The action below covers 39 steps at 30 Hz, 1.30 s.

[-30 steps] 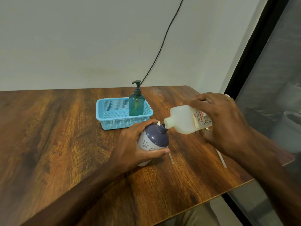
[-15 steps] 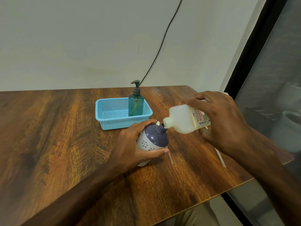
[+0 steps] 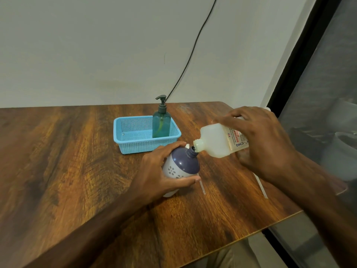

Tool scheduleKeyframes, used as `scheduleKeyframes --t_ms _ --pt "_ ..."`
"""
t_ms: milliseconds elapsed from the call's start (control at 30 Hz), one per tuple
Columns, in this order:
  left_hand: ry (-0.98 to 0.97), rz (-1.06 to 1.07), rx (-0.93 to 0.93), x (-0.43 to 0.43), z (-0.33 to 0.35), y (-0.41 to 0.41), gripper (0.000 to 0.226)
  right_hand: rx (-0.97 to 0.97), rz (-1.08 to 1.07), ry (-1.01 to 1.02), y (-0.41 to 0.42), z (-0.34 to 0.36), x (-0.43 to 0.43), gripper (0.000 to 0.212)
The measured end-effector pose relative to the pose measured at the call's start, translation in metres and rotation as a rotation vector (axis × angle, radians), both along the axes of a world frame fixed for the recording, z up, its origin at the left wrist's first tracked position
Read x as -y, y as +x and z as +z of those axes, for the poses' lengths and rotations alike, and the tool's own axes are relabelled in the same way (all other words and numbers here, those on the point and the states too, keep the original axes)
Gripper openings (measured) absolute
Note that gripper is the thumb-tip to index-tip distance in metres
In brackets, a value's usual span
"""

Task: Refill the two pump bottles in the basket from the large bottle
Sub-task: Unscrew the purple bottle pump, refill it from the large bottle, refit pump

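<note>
Presently: left hand [image 3: 154,175] clasps the round purple-and-white pump bottle [image 3: 180,167] on the wooden table [image 3: 77,171], pump off; right hand [image 3: 258,140] grips the tilted large translucent white bottle [image 3: 214,140], mouth at its neck. Flow apparently under way, fill level unseen. Teal square pump bottle [image 3: 161,122] stands capped in the blue plastic basket [image 3: 133,146], seemingly awaiting refill.

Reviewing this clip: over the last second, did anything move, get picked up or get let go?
Nothing visibly changed. The right hand still tips the large white bottle, mouth at the neck of the purple-and-white bottle, which the left hand steadies on the table. The green pump bottle stays in the blue basket.
</note>
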<state>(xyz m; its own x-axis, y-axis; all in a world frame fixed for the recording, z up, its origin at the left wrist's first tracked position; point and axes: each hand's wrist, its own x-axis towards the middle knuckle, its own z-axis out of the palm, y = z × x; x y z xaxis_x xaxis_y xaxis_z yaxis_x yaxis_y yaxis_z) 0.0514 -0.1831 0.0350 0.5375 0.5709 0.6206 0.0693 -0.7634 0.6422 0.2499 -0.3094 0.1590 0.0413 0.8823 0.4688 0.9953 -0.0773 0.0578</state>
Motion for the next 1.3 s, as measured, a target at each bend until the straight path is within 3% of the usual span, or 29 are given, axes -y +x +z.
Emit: scheduleKeyframes --t_ms 1300 --pt "-0.023 0.011 0.008 -0.003 -0.003 -0.001 0.082 0.104 -0.032 -0.171 -0.018 0.021 -0.004 0.078"
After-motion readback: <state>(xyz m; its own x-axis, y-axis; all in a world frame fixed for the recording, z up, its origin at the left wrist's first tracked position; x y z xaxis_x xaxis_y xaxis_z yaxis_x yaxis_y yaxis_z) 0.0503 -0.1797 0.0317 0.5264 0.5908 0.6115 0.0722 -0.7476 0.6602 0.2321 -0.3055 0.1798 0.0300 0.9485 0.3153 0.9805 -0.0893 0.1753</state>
